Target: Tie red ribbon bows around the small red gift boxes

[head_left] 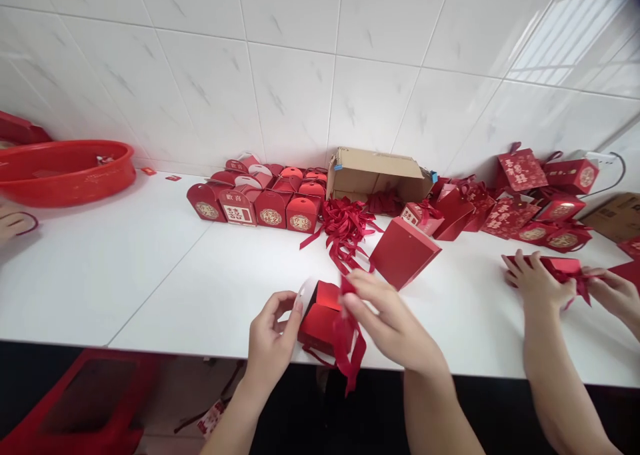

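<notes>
Near the table's front edge is a small red gift box (pixel 320 328), its top flaps partly folded in. My left hand (pixel 275 328) pinches the box's raised rounded side flap, whose white inner face (pixel 306 294) shows. On the box's right side my right hand (pixel 387 318) is closed, slightly blurred, with thumb and fingers together on a red ribbon (pixel 344 348). The ribbon hangs in loops down the side of the box and past the table edge. Exactly where the fingers meet ribbon and box flap is hard to make out.
Finished-looking red boxes (pixel 270 208) stand in rows at the wall. A ribbon pile (pixel 347 218) spills from an open carton (pixel 377 163). A larger red box (pixel 405 252) stands close to my right hand. A co-worker's hands (pixel 540 285) handle another box at right. A red basin (pixel 67 182) sits left.
</notes>
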`<act>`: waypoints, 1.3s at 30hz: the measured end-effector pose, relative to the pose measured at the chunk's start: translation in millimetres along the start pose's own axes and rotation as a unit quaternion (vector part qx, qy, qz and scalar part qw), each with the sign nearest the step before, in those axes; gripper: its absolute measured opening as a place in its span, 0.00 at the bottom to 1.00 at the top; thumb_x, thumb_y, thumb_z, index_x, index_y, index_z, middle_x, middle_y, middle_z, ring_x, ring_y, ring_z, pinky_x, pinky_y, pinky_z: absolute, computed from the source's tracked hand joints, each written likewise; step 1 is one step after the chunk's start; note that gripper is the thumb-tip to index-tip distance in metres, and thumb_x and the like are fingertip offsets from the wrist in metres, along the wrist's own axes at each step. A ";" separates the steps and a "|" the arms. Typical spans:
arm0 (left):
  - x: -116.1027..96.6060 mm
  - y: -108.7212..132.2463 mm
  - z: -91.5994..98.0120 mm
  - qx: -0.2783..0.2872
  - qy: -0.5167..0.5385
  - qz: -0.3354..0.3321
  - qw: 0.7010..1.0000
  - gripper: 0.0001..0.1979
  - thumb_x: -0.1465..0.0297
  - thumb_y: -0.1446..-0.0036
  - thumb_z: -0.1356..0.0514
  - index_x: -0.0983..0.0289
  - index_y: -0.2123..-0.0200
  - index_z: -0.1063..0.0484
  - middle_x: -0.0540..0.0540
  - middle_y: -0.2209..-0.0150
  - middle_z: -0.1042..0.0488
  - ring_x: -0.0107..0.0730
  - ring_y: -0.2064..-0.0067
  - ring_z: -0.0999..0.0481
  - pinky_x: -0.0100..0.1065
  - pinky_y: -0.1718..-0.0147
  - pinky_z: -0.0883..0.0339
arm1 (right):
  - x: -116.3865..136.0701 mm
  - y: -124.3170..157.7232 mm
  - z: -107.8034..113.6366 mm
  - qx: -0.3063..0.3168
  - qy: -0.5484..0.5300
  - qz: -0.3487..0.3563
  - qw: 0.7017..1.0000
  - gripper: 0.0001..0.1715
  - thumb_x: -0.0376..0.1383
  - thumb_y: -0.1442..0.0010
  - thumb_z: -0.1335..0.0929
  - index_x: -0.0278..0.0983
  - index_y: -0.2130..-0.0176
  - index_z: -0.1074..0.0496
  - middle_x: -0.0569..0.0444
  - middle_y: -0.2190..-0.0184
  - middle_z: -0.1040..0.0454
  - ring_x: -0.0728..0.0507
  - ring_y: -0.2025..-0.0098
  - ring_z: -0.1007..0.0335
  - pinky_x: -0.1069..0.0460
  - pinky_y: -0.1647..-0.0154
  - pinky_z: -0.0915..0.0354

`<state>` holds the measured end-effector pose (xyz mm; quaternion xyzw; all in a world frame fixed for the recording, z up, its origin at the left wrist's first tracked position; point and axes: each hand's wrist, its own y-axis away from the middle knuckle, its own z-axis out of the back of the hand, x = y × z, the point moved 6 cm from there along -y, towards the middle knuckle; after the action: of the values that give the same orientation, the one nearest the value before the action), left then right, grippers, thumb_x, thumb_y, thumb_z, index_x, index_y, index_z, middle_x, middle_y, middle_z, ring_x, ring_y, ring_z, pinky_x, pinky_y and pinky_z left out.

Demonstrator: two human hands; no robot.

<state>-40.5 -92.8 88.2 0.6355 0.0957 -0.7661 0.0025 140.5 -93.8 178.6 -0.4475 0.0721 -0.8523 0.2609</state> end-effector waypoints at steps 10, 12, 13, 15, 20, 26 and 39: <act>3.8 -3.4 2.5 0.008 0.042 0.039 0.998 0.13 0.61 0.46 0.40 0.63 0.62 0.34 0.54 0.61 0.28 0.34 0.59 0.25 0.33 0.61 0.29 | -33.8 -24.2 -71.9 0.194 0.048 0.006 0.980 0.24 0.36 0.33 0.44 0.37 0.80 0.42 0.56 0.75 0.36 0.47 0.67 0.39 0.49 0.59 0.41; 3.9 -3.0 2.2 0.012 0.045 0.032 0.998 0.13 0.61 0.46 0.40 0.63 0.62 0.34 0.54 0.61 0.28 0.33 0.59 0.25 0.33 0.60 0.29 | -34.3 -25.4 -72.5 0.197 0.033 0.009 0.980 0.24 0.36 0.33 0.43 0.36 0.81 0.42 0.56 0.76 0.36 0.47 0.68 0.39 0.49 0.60 0.41; 3.7 -2.5 2.0 0.015 0.046 0.029 0.998 0.13 0.61 0.46 0.40 0.63 0.62 0.34 0.54 0.62 0.28 0.33 0.59 0.26 0.33 0.60 0.29 | -34.4 -26.1 -72.7 0.198 0.025 0.008 0.980 0.24 0.36 0.34 0.43 0.36 0.81 0.42 0.56 0.76 0.37 0.47 0.68 0.39 0.50 0.60 0.41; 3.1 -0.7 1.0 0.025 0.046 0.023 0.998 0.12 0.62 0.45 0.41 0.62 0.61 0.34 0.54 0.62 0.28 0.34 0.58 0.26 0.33 0.60 0.29 | -34.2 -27.4 -73.2 0.202 0.010 0.002 0.979 0.24 0.36 0.34 0.43 0.36 0.81 0.42 0.57 0.77 0.37 0.47 0.69 0.40 0.50 0.61 0.41; 4.1 0.4 -4.0 0.068 0.049 0.038 0.996 0.14 0.59 0.41 0.46 0.61 0.56 0.34 0.55 0.59 0.28 0.35 0.55 0.27 0.32 0.64 0.28 | -32.3 -30.3 -74.2 0.221 -0.012 -0.009 0.975 0.22 0.35 0.34 0.42 0.36 0.80 0.39 0.57 0.75 0.37 0.47 0.66 0.38 0.50 0.59 0.41; -6.6 -10.0 -7.4 0.114 0.001 -0.016 0.993 0.10 0.62 0.40 0.47 0.63 0.66 0.33 0.54 0.65 0.29 0.32 0.62 0.28 0.31 0.66 0.30 | -25.7 -29.8 -71.7 0.215 0.015 0.012 0.976 0.21 0.32 0.36 0.41 0.36 0.80 0.39 0.56 0.73 0.35 0.48 0.67 0.38 0.50 0.59 0.40; 0.6 -22.3 2.4 0.119 -0.039 -0.039 0.991 0.12 0.63 0.40 0.49 0.63 0.64 0.30 0.56 0.62 0.26 0.38 0.56 0.27 0.37 0.56 0.33 | -24.6 -14.3 -38.4 0.126 0.026 -0.004 0.992 0.20 0.37 0.35 0.41 0.36 0.76 0.33 0.51 0.66 0.32 0.46 0.60 0.36 0.48 0.55 0.37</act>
<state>-45.7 -71.1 91.2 0.5965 0.0287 -0.7960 -0.0989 115.7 -73.3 143.2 -0.3892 -0.0308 -0.8670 0.3097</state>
